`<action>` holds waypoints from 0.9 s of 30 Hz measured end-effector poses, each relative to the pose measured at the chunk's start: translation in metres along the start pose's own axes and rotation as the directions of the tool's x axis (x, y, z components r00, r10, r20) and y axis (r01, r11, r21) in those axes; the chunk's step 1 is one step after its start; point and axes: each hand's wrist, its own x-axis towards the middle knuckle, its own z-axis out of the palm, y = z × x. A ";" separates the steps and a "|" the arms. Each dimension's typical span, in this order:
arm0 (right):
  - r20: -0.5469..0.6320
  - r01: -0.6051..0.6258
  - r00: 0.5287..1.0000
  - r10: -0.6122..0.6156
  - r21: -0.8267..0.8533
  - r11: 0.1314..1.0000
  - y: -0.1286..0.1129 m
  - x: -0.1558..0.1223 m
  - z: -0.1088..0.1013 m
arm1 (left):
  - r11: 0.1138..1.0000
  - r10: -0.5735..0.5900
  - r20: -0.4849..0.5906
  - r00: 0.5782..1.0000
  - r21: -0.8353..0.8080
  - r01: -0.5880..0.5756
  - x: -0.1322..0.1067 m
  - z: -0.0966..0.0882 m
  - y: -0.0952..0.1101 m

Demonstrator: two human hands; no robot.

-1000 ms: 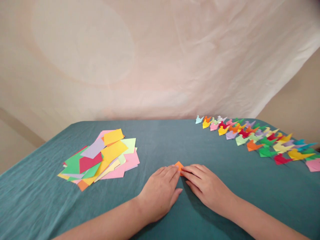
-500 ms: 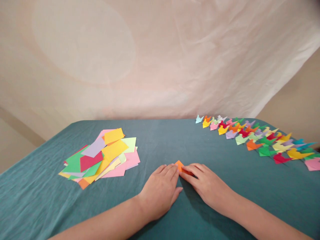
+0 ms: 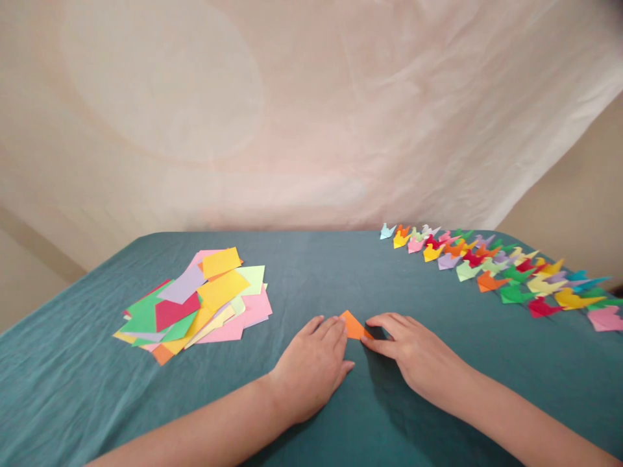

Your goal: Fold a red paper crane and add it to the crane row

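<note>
A small piece of orange paper, folded to a triangle, lies on the cloth in front of me with its point away from me. My left hand rests flat over the paper's left part, fingers stretched out and covering that side. At the right corner, the thumb of my right hand touches the paper. Its index finger is held apart just above, leaving a gap between finger and thumb.
Left of my hands lies a loose pile of coloured paper sheets. Rows of small folded paper birds in many colours stand along the right side. A dark green cloth covers the table, and a pale sheet hangs behind it.
My right hand has slid right along the orange paper to its corner, and its fingers have parted. More of the paper shows. My left hand stays nearly in place.
</note>
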 end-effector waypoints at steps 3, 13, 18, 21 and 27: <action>0.048 -0.029 0.998 0.029 0.002 1.000 0.003 -0.003 -0.006 | 1.000 0.002 -0.001 1.000 0.003 -0.002 0.000 0.000 0.000; 0.073 -0.021 0.997 0.022 -0.009 1.000 0.006 -0.007 -0.016 | 0.999 0.030 -0.005 1.000 -0.022 -0.030 -0.001 0.000 -0.003; 0.063 -0.014 0.998 0.015 -0.014 1.000 0.004 -0.007 -0.015 | 0.998 0.014 -0.024 1.000 -0.069 -0.016 -0.001 -0.006 -0.003; 0.074 -0.018 0.997 0.020 -0.027 0.999 0.003 -0.007 -0.015 | 0.997 0.002 -0.025 1.000 -0.079 -0.004 0.000 -0.007 -0.003; 0.085 -0.020 0.996 0.023 -0.044 0.999 0.002 -0.005 -0.016 | 0.997 -0.038 -0.021 0.999 -0.061 0.036 -0.004 -0.012 -0.009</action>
